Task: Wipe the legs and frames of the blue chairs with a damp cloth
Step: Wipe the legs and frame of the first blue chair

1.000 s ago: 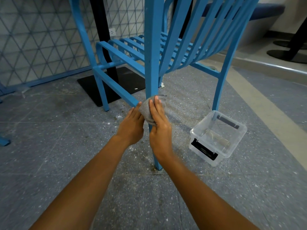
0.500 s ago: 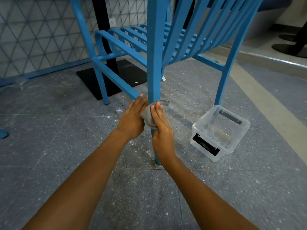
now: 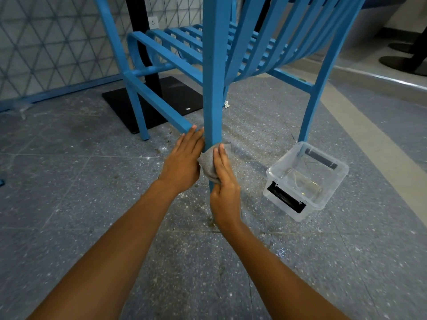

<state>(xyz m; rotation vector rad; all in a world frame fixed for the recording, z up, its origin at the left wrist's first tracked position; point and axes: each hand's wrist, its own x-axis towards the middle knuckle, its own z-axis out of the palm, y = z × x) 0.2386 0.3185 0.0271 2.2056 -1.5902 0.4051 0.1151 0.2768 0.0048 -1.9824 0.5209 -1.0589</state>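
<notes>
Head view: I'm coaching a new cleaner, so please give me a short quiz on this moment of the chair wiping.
1. True or false: the grey cloth is pressed against the near chair leg.
2. Where is the clear tub? A) on the chair seat B) on the floor, right of that leg C) hung on the chair back
3. Fill in: the left hand and right hand flank the cloth with ___ fingers (straight or curled).

Key: 1 true; 2 B; 3 straight.
</notes>
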